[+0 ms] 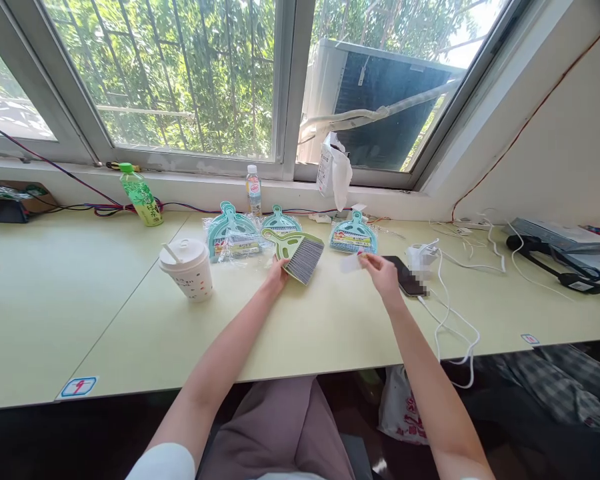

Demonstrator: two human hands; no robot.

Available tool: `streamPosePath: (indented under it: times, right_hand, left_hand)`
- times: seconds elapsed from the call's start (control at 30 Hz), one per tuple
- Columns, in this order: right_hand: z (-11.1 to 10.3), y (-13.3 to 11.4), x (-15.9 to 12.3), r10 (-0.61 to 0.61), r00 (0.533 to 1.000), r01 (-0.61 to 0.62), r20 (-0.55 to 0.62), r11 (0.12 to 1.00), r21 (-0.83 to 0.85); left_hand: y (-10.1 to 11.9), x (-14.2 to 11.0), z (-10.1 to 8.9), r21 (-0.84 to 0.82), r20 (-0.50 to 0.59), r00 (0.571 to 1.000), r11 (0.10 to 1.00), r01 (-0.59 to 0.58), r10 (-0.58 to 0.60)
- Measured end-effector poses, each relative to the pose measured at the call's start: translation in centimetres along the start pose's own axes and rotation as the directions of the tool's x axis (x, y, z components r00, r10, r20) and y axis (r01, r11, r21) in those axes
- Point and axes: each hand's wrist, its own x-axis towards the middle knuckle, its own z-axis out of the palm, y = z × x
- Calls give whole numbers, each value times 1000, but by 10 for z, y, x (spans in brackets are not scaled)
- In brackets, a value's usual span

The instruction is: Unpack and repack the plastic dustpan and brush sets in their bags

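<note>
The left hand (276, 275) is closed on the edge of a small green brush (300, 255) lying on the tabletop (130, 313), while the right hand (380, 272) pinches a pale slip (351, 263) between thumb and fingertips, just left of a phone (406, 277). Behind them lie packaged teal dustpan sets (240, 235) (three in clear wrap), with a lidded cup (187, 268) to the left. A careless sweep of the left arm could probably tip the cup, and the light slip might slide away.
</note>
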Motion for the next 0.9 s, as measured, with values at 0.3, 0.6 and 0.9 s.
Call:
streamPosePath:
  times: [0.3, 0.6, 0.9]
  right_hand:
    - [93, -67, -6, -429, 872, 482, 236, 836, -263]
    - [132, -25, -13, -388, 888, 393, 247, 919, 32]
    - [150, -1, -2, 233, 917, -398, 324, 478, 783]
  left_hand:
    - [-1, -2, 0, 8, 44, 994, 995, -102, 102]
    - [-8, 4, -3, 133, 78, 992, 985, -105, 95]
    - [-8, -10, 7, 208, 218, 976, 976, -66, 19]
